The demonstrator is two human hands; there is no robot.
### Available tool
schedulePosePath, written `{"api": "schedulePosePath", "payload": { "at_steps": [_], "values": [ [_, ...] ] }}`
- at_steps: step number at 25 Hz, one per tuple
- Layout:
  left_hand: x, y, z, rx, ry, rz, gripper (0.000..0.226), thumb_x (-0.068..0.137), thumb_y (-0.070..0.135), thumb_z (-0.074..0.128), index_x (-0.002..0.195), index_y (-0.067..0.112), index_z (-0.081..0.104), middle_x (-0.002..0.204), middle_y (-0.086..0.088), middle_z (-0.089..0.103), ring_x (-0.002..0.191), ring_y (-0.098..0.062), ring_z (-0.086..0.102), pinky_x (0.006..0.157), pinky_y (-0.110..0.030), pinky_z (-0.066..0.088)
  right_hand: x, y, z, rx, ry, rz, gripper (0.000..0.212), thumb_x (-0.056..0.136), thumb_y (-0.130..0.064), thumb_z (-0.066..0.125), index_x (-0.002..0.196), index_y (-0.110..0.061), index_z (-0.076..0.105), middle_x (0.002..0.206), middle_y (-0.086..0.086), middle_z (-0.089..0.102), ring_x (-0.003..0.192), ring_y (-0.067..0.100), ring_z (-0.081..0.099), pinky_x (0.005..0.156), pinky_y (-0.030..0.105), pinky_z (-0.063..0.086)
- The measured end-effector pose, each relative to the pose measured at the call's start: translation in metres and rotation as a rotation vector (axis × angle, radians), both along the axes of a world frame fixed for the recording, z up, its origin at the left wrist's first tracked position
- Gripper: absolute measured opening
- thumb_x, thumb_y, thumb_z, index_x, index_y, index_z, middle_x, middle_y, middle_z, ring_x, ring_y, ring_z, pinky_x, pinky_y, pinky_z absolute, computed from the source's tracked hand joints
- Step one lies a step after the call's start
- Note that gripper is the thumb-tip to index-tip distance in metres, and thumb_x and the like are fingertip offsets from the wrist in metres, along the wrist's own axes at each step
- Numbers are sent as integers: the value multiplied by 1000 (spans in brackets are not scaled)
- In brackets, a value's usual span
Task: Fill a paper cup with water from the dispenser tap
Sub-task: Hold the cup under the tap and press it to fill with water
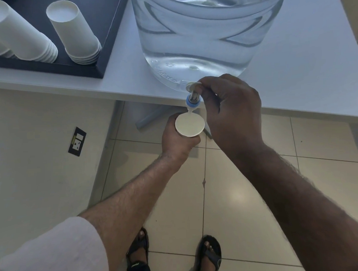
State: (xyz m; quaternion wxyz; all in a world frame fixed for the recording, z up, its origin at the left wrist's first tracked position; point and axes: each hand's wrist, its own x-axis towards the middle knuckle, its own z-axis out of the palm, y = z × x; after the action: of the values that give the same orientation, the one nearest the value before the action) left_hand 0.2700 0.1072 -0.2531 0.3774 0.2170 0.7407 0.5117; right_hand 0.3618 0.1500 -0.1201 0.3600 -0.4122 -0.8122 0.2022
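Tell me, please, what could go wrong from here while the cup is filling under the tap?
The stream lands near the far rim of the paper cup, so a small drift of the left hand could send water onto the tiled floor by the sandalled feet. The right hand holds the tap open; releasing late could overfill it. Squeezing the thin cup may buckle it.

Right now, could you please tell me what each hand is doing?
Left hand: closed around the paper cup under the tap.
Right hand: pinching the tap's lever.
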Motion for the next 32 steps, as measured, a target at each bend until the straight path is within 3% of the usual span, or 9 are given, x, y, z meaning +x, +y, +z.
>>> {"api": "schedulePosePath", "payload": {
  "at_steps": [7, 32],
  "values": [
    [2, -4, 1, 24, -19, 10, 67, 67, -3, 88, 124, 18, 60, 115, -1, 74, 106, -20, 69, 86, -39, 61, 0, 0, -1, -18, 12, -10, 19, 94, -19, 59, 90, -12, 76, 78, 6, 71, 74, 26, 60, 67, 39, 49],
    [-3, -5, -3, 41, -1, 1, 68, 63, -1, 90, 121, 22, 61, 115, 2, 73, 106, -19, 69, 93, -44, 60, 0, -4, 4, -16, -45, -35, 19, 94, -18, 58, 92, -15, 77, 80, 5, 72, 78, 24, 60, 70, 37, 49]
  ]
}}
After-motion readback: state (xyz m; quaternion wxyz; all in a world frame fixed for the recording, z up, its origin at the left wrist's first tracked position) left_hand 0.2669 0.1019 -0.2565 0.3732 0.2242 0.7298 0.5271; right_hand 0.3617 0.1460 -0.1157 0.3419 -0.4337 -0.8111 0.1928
